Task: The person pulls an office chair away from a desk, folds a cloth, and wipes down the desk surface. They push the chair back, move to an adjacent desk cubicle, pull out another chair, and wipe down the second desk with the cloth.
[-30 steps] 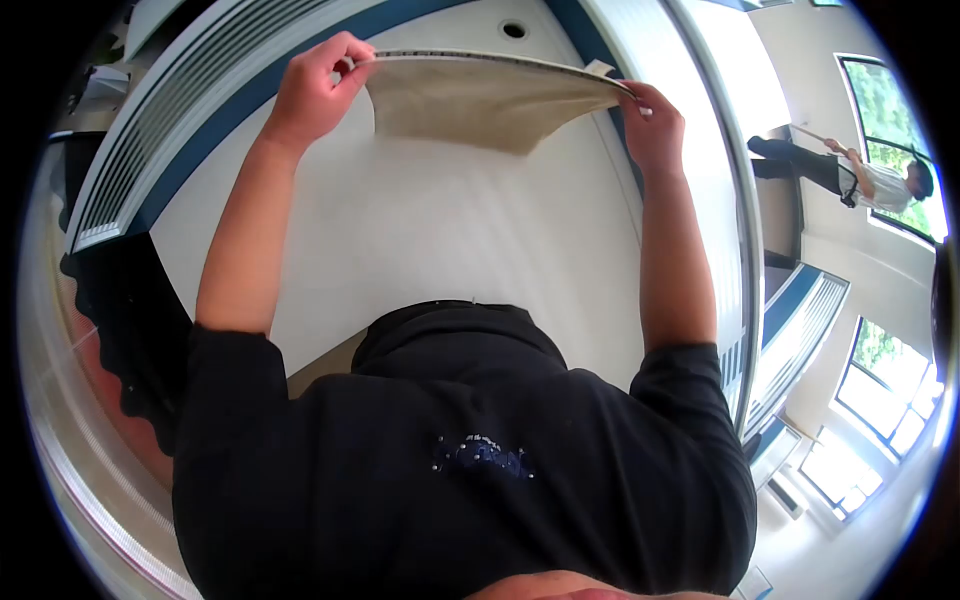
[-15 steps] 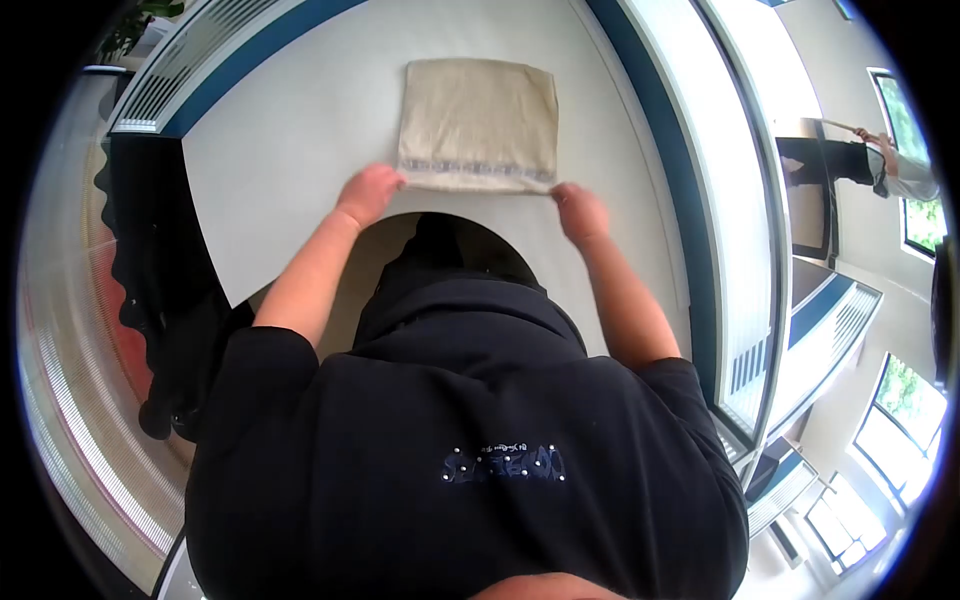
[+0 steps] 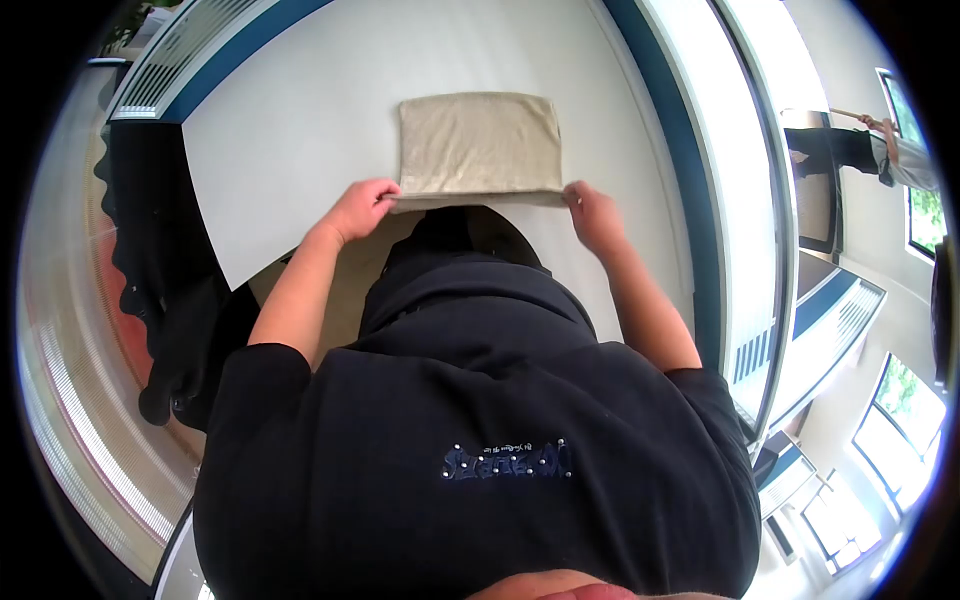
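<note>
A beige cloth [image 3: 480,143] lies mostly flat on the white table [image 3: 290,150], with light wrinkles across it. Its near edge is raised a little at the table's front edge, stretched between both hands. My left hand [image 3: 362,208] pinches the near left corner. At the near right corner, my right hand [image 3: 594,215] has its fingers closed on the cloth. The patterned band of the cloth does not show.
A blue and white partition [image 3: 690,180] runs along the table's right side. Black fabric [image 3: 165,250] hangs at the left. Beyond the partition, another person [image 3: 865,150] holds a stick near the windows.
The cloth was lifted at the far side, then laid on the table as both hands came toward my body. Since then its near edge has moved closer to me, and the patterned band went out of sight.
</note>
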`<state>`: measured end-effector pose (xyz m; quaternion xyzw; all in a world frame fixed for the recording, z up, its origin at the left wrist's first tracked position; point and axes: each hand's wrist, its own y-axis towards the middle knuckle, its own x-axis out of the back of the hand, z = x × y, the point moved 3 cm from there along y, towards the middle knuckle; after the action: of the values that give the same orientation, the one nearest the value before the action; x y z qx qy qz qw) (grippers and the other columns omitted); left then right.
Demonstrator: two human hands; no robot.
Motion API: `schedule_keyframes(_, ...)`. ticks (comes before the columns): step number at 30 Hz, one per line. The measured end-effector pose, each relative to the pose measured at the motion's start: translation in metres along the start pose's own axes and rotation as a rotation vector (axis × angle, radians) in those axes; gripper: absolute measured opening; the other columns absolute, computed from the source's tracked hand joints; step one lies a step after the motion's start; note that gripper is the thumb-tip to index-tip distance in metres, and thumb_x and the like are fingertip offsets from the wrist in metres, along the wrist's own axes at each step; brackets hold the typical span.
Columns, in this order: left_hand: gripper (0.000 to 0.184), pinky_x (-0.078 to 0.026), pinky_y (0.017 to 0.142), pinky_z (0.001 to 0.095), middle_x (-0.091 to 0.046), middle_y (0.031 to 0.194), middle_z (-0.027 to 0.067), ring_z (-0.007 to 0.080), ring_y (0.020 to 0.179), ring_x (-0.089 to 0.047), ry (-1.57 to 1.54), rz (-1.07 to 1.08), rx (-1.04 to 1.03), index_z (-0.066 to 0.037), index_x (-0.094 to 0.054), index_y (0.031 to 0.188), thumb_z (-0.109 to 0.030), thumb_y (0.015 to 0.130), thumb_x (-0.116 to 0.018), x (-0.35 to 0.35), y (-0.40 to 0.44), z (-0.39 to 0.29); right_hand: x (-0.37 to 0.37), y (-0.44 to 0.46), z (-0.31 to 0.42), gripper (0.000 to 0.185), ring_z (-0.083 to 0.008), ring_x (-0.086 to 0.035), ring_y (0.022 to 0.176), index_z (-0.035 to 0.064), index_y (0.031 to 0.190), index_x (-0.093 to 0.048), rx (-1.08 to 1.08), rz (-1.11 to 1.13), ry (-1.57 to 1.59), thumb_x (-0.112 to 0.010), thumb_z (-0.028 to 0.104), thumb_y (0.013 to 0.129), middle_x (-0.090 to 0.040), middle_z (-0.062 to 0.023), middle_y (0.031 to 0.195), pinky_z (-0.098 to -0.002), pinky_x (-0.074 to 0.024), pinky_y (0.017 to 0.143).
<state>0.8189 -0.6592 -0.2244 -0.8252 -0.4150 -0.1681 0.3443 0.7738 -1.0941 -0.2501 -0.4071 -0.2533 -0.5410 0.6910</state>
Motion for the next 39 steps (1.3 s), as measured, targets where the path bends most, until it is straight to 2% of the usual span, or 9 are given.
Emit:
schedule_keyframes(6, 0.013, -0.056, 0.085, 0.04, -0.073, 0.102, 0.0168, 0.0311, 0.092, -0.069, 0.113, -0.166, 0.003, -0.001, -0.067, 0.11, -0.008, 0.098, -0.064, 0.041, 0.085, 0.011, 0.033, 0.104, 0.041, 0.022, -0.0381, -0.069, 0.107, 0.0182, 0.118, -0.07, -0.177, -0.009, -0.077, -0.059, 0.03, 0.103, -0.075, -0.0144, 0.111, -0.0497, -0.0555, 0.09)
schedule_keyframes(13, 0.014, -0.056, 0.091, 0.0438, -0.071, 0.113, 0.0167, 0.0353, 0.104, -0.068, 0.181, -0.183, 0.095, -0.004, -0.067, 0.111, -0.01, 0.099, -0.065, 0.052, 0.173, 0.059, 0.004, 0.205, 0.03, 0.027, -0.0334, -0.065, 0.121, 0.0174, 0.123, -0.07, -0.388, 0.096, -0.166, -0.059, 0.03, 0.102, -0.071, -0.0113, 0.126, -0.0465, -0.0542, 0.099)
schedule_keyframes(24, 0.023, -0.055, 0.093, 0.0448, -0.068, 0.116, 0.0182, 0.0377, 0.106, -0.067, 0.007, -0.106, 0.076, -0.003, -0.066, 0.113, -0.012, 0.093, -0.073, 0.058, 0.201, 0.087, -0.047, 0.233, 0.007, 0.041, -0.0407, -0.065, 0.118, 0.0129, 0.133, -0.065, -0.749, 0.019, 0.086, -0.066, 0.034, 0.097, -0.067, -0.0241, 0.127, -0.0449, -0.0534, 0.103)
schedule_keyframes(28, 0.026, -0.054, 0.094, 0.0447, -0.066, 0.118, 0.0163, 0.0356, 0.108, -0.065, 0.05, -0.104, -0.005, -0.004, -0.063, 0.112, -0.017, 0.092, -0.074, 0.058, 0.202, 0.074, -0.038, 0.23, 0.009, 0.045, -0.041, -0.065, 0.117, 0.0105, 0.135, -0.063, -0.697, 0.018, 0.065, -0.067, 0.034, 0.097, -0.068, -0.0253, 0.126, -0.0458, -0.0533, 0.103)
schedule_keyframes(31, 0.027, -0.053, 0.093, 0.0447, -0.065, 0.123, 0.0166, 0.0358, 0.111, -0.065, 0.173, 0.079, 0.114, -0.003, -0.062, 0.108, -0.021, 0.093, -0.075, 0.061, 0.208, 0.074, -0.035, 0.235, 0.002, 0.05, -0.039, -0.067, 0.118, 0.0025, 0.128, -0.065, -0.653, 0.008, 0.017, -0.073, 0.039, 0.094, -0.071, -0.0217, 0.126, -0.0462, -0.054, 0.1)
schedule_keyframes(33, 0.024, -0.053, 0.089, 0.0457, -0.067, 0.118, 0.0177, 0.0371, 0.109, -0.066, 0.187, 0.136, -0.076, -0.004, -0.061, 0.106, -0.021, 0.095, -0.073, 0.065, 0.217, 0.071, -0.039, 0.235, -0.008, 0.042, -0.0412, -0.065, 0.117, 0.0043, 0.12, -0.069, -0.556, 0.075, 0.027, -0.07, 0.037, 0.094, -0.071, -0.0236, 0.123, -0.047, -0.0536, 0.102)
schedule_keyframes(36, 0.022, -0.053, 0.079, 0.0453, -0.069, 0.097, 0.0187, 0.0407, 0.09, -0.066, 0.105, 0.157, -0.093, -0.005, -0.057, 0.107, -0.017, 0.095, -0.071, 0.073, 0.218, 0.057, -0.029, 0.229, -0.008, 0.034, -0.0419, -0.067, 0.112, 0.0021, 0.098, -0.075, -0.504, 0.099, -0.026, -0.072, 0.035, 0.091, -0.071, -0.0248, 0.121, -0.0492, -0.0559, 0.097)
schedule_keyframes(38, 0.024, -0.054, 0.076, 0.0417, -0.07, 0.093, 0.0185, 0.0374, 0.081, -0.066, 0.16, 0.155, -0.128, -0.004, -0.052, 0.108, -0.017, 0.097, -0.069, 0.081, 0.215, 0.039, -0.015, 0.198, 0.003, 0.034, -0.0443, -0.066, 0.114, 0.0043, 0.111, -0.069, -0.543, -0.108, 0.133, -0.07, 0.034, 0.094, -0.07, -0.0265, 0.118, -0.0504, -0.0549, 0.097)
schedule_keyframes(39, 0.024, -0.055, 0.084, 0.0396, -0.071, 0.101, 0.0172, 0.0336, 0.092, -0.069, 0.138, 0.144, -0.108, -0.004, -0.056, 0.116, -0.016, 0.099, -0.068, 0.082, 0.217, 0.033, -0.011, 0.183, -0.005, 0.036, -0.0446, -0.065, 0.115, 0.006, 0.12, -0.063, -0.605, -0.082, 0.195, -0.069, 0.032, 0.096, -0.07, -0.0256, 0.118, -0.0509, -0.0541, 0.099)
